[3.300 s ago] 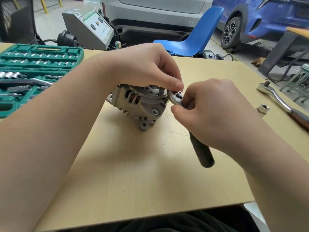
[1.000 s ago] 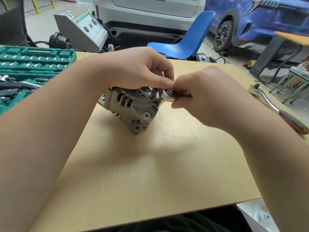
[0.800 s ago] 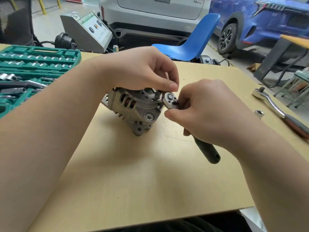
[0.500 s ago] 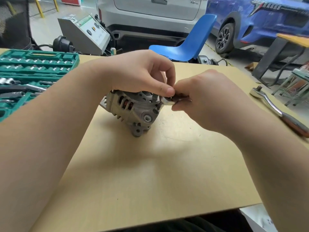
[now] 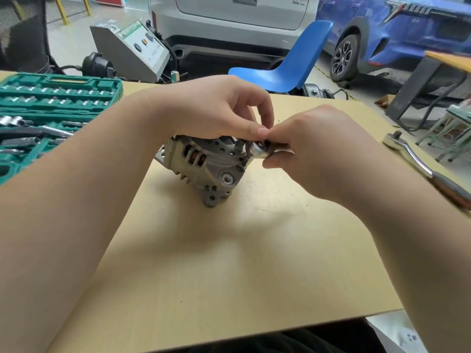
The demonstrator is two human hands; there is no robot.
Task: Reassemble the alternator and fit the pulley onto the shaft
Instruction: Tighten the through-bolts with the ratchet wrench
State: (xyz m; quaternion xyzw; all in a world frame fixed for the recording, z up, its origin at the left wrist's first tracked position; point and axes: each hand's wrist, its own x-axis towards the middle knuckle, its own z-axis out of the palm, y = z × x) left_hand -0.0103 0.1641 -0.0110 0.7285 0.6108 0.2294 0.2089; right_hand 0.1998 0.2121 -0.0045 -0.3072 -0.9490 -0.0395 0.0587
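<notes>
Garage bench (image 5: 229, 263), cars parked behind, and my left hand (image 5: 216, 108) clamps the alternator (image 5: 204, 164) from above while my right hand (image 5: 313, 149) pinches the small ratchet (image 5: 257, 150) beside my left thumb, snugging a housing bolt, so another short swing next, probably.

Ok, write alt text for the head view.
A person's left hand steadies a grey alternator on a tan table while the right hand grips a small ratchet at its end. A green socket set lies left; a larger ratchet right.
</notes>
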